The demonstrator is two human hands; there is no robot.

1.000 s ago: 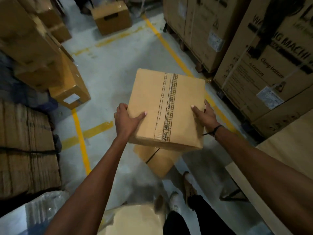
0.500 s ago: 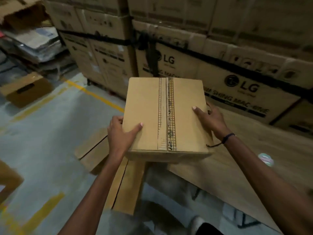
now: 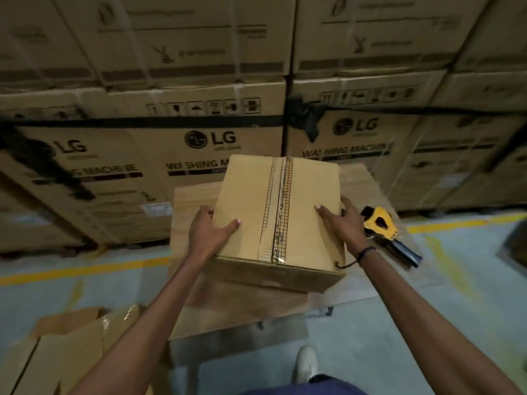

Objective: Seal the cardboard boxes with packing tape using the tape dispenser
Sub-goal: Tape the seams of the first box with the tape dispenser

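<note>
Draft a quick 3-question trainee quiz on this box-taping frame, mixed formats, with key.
1. True or false: the tape dispenser is in the right hand.
2. The cardboard box is held by: A) left hand only B) both hands C) neither hand
3. Fill in: tape already runs along the box's top ___.

Key: 1 false, it lies on the table right of the box; 2 B; 3 seam.

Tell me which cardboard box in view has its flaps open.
The box on the floor at lower left: its top flaps stand up. The box held in both hands is closed with tape along its seam; the stacked LG cartons are strapped shut.
</note>
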